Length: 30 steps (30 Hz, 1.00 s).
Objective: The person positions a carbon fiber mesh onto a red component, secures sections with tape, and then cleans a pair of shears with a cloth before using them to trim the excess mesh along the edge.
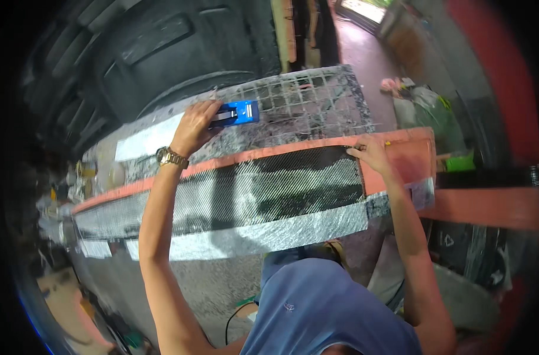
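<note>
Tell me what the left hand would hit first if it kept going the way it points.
The left hand, holding a blue tool, points right along the bench. It would likely first meet the white wire mesh lying past the tool, though depth is unclear.

Around the long workbench

A big black moulded shell [163, 53] stands behind the workbench's far edge. A wire mesh sheet [305, 97] lies along the far right part of the bench. Green bags [438, 115] sit on the reddish floor [364, 53] beyond its right end; small jars [83, 174] crowd the left end.
</note>
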{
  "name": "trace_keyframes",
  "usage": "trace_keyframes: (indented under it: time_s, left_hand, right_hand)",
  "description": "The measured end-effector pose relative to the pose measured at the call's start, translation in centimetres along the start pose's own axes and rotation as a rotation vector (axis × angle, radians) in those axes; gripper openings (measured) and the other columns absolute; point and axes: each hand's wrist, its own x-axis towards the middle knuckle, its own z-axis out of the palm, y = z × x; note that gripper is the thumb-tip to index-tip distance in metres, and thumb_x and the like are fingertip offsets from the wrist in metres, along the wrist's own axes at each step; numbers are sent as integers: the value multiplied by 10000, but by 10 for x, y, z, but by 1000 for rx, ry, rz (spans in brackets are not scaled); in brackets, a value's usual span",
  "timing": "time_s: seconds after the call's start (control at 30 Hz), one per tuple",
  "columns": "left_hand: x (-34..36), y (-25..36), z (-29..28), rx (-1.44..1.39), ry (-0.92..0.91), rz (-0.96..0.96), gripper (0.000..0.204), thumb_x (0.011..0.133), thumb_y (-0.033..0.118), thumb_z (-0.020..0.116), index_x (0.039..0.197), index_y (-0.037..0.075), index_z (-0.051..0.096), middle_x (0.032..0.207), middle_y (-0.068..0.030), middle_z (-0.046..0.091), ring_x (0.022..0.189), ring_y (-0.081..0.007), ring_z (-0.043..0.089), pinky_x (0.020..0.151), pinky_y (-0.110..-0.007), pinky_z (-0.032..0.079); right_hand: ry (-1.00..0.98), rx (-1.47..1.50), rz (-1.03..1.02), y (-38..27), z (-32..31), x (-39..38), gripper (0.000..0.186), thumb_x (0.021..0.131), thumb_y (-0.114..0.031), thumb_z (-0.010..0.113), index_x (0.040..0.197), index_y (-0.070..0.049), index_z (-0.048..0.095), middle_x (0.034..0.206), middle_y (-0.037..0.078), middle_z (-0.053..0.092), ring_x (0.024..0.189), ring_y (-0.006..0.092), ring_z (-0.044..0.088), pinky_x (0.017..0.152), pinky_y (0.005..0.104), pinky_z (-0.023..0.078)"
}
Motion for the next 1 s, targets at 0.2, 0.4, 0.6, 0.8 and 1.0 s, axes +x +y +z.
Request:
trace_keyframes:
  time_s: [0.2, 0.4, 0.6, 0.8, 1.0]
  left_hand:
    - [22, -51, 128, -139, -73, 66, 600, 700, 144, 782, 1241, 57, 537, 1176, -142, 614, 1098, -351, 571, 944, -439, 453]
    - [33, -53, 173, -222, -142, 32, 590, 672, 79, 767, 1217, 64, 544, 1132, -147, 621, 1048, -365, 581, 923, -440, 456]
    - [16, -75, 196, -259, -106, 62, 603, 648, 23, 758, 1209, 60, 541, 1132, -159, 615, 1056, -375, 572, 928, -448, 454]
    - [14, -69, 209, -311, -189, 42, 643, 665, 32, 771, 1256, 63, 522, 1204, -175, 600, 1107, -387, 554, 964, -450, 443]
    - [31, -72, 204, -478, -304, -110, 873, 635, 54, 824, 1404, 144, 418, 1307, -171, 576, 1180, -367, 564, 987, -434, 468]
  right_hand:
    - [81, 124, 161, -6, 3, -5, 426, 934, -412, 572, 1135, -51, 677, 1131, 125, 674, 996, 333, 591, 966, 486, 343]
    - [105, -235, 2, 34, 15, -26, 445, 989, -197, 410, 1433, -215, 410, 1052, 120, 625, 1069, 339, 559, 935, 622, 299]
    - [64, -329, -32, 26, 23, -16, 571, 939, -65, 410, 1480, -226, 322, 1004, 100, 619, 1060, 338, 562, 900, 629, 309]
    - [32, -55, 345, 19, 9, -6, 588, 979, -537, 339, 1192, -55, 599, 1007, 164, 649, 1064, 337, 577, 912, 586, 339]
    - [97, 295, 343, 46, 31, 3, 573, 995, -497, 403, 1155, 3, 633, 1012, 160, 660, 997, 270, 622, 920, 370, 440]
